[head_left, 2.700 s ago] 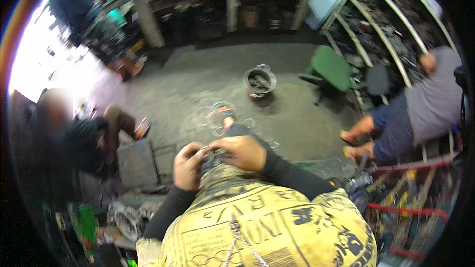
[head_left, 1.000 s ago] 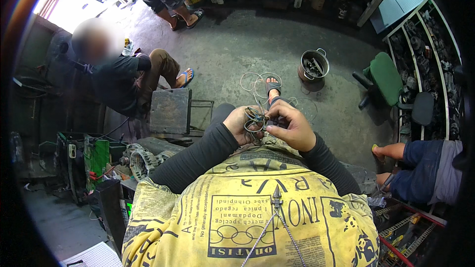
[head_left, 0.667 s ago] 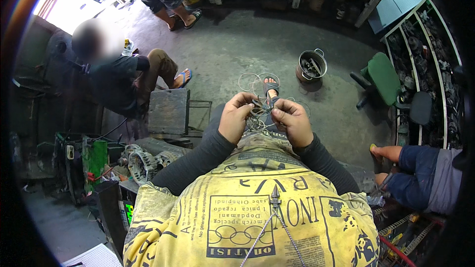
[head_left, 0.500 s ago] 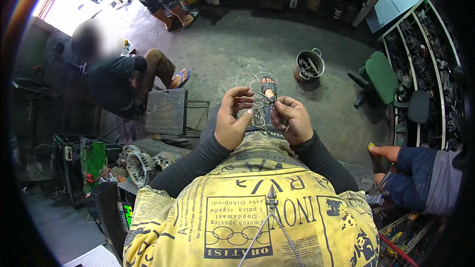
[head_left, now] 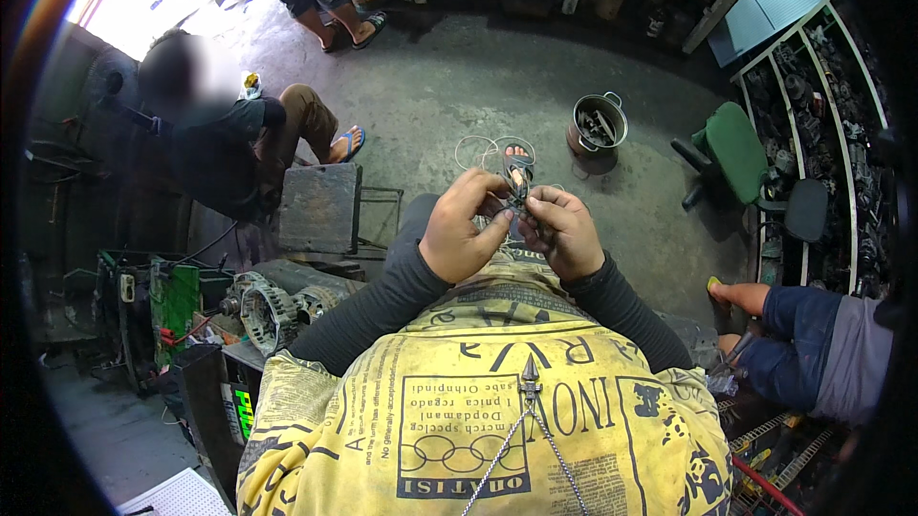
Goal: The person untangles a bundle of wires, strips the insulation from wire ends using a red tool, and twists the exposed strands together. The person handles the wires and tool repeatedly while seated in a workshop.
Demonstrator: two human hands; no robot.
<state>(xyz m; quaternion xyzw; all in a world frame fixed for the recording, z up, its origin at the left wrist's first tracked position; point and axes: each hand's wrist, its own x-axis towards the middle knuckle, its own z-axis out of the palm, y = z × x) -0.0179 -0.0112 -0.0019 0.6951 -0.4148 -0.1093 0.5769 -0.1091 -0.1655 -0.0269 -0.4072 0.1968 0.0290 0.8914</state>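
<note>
Both hands meet in front of my lap around a small tangle of thin wires (head_left: pixel 517 200). With bent fingers and thumb pressed in, my left hand (head_left: pixel 467 229) grips the wires from one side. Opposite it, my right hand (head_left: pixel 566 235) pinches the same tangle between thumb and fingers. Much of the bundle is hidden behind the fingers. Beyond the hands, pale loops of wire (head_left: pixel 475 150) curve out beside my sandalled foot (head_left: pixel 516 154).
A metal pot (head_left: pixel 600 122) with dark pieces stands ahead right, near a green chair (head_left: pixel 734 151). At left are a wooden stool (head_left: pixel 318 208), gear housings (head_left: pixel 268 313) and a seated person (head_left: pixel 225 148). Another person's legs (head_left: pixel 789 344) are at right; parts shelves (head_left: pixel 832 133) stand behind.
My left hand has moved right and closed on the wire tangle; its fingers were spread before. The right hand keeps its pinch. The seated person has shifted slightly.
</note>
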